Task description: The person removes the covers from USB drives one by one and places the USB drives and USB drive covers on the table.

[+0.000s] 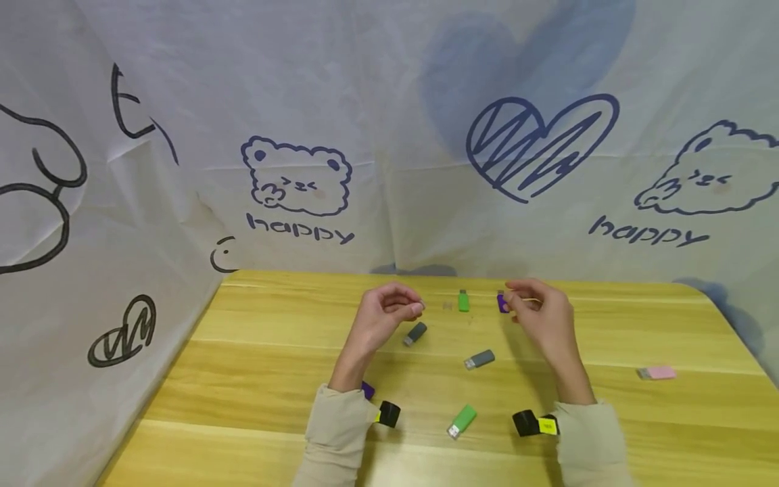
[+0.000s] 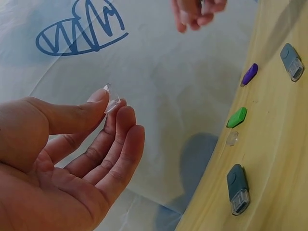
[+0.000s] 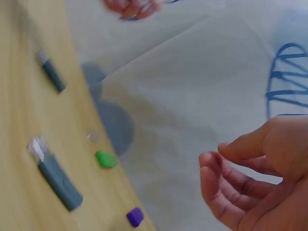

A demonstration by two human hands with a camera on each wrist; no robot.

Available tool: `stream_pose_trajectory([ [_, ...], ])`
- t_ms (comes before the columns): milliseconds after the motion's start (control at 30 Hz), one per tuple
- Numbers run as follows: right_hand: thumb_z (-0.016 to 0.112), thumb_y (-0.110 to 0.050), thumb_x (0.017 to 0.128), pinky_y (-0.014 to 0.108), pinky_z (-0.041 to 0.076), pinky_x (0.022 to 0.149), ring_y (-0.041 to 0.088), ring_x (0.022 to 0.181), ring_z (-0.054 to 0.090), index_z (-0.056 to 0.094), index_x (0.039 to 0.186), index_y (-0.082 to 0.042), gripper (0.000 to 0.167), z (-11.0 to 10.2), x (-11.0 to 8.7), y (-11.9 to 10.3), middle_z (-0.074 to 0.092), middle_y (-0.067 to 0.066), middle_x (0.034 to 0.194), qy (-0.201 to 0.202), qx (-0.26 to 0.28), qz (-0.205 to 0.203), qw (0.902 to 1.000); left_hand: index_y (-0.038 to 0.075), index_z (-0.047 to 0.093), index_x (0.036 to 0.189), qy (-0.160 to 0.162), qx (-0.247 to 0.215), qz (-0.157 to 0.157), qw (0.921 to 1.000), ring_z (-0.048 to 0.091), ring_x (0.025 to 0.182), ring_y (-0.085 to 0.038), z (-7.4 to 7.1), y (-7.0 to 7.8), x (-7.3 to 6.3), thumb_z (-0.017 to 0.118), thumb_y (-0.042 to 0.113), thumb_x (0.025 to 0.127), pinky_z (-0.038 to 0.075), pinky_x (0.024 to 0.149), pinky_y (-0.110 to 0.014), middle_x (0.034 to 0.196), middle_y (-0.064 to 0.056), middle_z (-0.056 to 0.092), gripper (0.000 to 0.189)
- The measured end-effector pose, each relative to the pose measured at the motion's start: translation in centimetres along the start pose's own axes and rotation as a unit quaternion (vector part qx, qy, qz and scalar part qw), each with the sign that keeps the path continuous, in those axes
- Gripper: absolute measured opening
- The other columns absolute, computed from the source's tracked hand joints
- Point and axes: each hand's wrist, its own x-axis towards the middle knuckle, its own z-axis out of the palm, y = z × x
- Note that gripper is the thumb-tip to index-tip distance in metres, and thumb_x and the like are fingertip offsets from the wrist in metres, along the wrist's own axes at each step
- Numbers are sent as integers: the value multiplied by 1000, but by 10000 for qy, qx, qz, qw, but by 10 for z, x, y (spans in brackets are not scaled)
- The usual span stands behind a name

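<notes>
In the head view my left hand (image 1: 383, 314) is raised over the table's far part. Its thumb and fingertips pinch a small clear plastic cap (image 2: 113, 103), plain in the left wrist view. My right hand (image 1: 544, 318) is held up to the right, near a purple USB stick (image 1: 502, 303). Its thumb meets the index finger (image 3: 209, 168); whether something tiny sits between them is hidden. A grey USB stick (image 1: 415, 334) lies below the left hand, and another grey stick (image 1: 479, 359) lies between the forearms. Beyond them is a green USB stick (image 1: 464, 302), with small clear pieces (image 1: 447, 306) beside it.
A second green USB stick (image 1: 462, 421) lies nearer the front, and a pink one (image 1: 660, 373) to the right. Another purple item (image 1: 368, 390) is partly behind the left wrist. A white cloth (image 1: 420, 203) with drawings hangs behind the wooden table (image 1: 243, 379).
</notes>
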Motion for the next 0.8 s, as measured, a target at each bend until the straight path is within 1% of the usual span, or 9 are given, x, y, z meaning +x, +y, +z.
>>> stream_pose_trajectory([
  [67, 67, -9, 101, 24, 61, 67, -2, 77, 68, 70, 118, 5, 23, -2, -7, -6, 72, 24, 107, 28, 69, 52, 10000, -4, 70, 102, -16, 92, 5, 10000, 73, 87, -28, 1, -2, 0, 71, -3, 94, 61, 85, -43, 95, -14, 74, 8],
  [133, 66, -10, 101, 24, 61, 68, -2, 79, 67, 70, 119, 5, 24, -7, -14, -12, 71, 25, 109, -36, 44, 127, 9999, -5, 70, 102, -42, 174, 0, 9998, 73, 86, -25, 2, -3, 1, 71, -3, 94, 61, 85, -43, 96, -15, 74, 8],
  [333, 66, -13, 102, 22, 60, 72, -3, 83, 66, 68, 124, 5, 29, -20, -22, -22, 69, 24, 117, -265, -138, 242, 9993, -5, 70, 101, -114, 323, -14, 9994, 73, 88, -30, 4, -5, 2, 71, -3, 94, 61, 83, -40, 96, -17, 74, 7],
  [400, 66, -13, 102, 22, 60, 72, 2, 85, 68, 67, 125, 5, 29, -23, -23, -21, 69, 24, 117, -333, -200, 273, 9989, -5, 71, 100, -123, 365, -37, 9993, 73, 89, -34, 4, -7, 3, 72, -3, 94, 61, 82, -39, 96, -16, 74, 6],
  [467, 65, -12, 102, 24, 60, 73, 11, 89, 70, 67, 125, 5, 29, -25, -24, -18, 69, 24, 116, -502, -247, 331, 9979, -4, 71, 98, -122, 478, -68, 9988, 72, 90, -37, 5, -9, 3, 72, -2, 93, 61, 81, -39, 94, -15, 74, 5],
  [600, 63, -11, 103, 31, 62, 76, 32, 97, 71, 68, 124, 6, 27, -30, -26, -13, 69, 22, 114, -945, -388, 432, 9938, -3, 71, 98, -262, 702, -78, 9972, 71, 91, -42, 12, -11, 3, 73, -1, 94, 60, 82, -48, 93, -13, 75, 5],
  [667, 63, -12, 103, 32, 62, 77, 36, 100, 70, 67, 124, 5, 27, -33, -26, -11, 69, 21, 114, -1020, -439, 452, 9928, -3, 72, 99, -379, 805, -33, 9960, 71, 91, -43, 17, -13, 4, 72, 0, 94, 59, 81, -53, 92, -13, 75, 6],
  [700, 63, -12, 104, 32, 62, 78, 36, 100, 70, 68, 124, 5, 27, -35, -26, -10, 70, 21, 113, -993, -479, 450, 9929, -4, 71, 100, -442, 824, 6, 9956, 70, 90, -45, 21, -13, 4, 72, 0, 95, 58, 81, -56, 91, -14, 74, 6],
  [800, 63, -14, 104, 31, 61, 78, 35, 100, 70, 68, 125, 3, 28, -42, -26, -8, 71, 20, 113, -843, -578, 462, 9937, -5, 72, 99, -533, 931, 72, 9942, 70, 89, -46, 30, -16, 5, 72, 1, 95, 58, 79, -57, 89, -14, 74, 7],
])
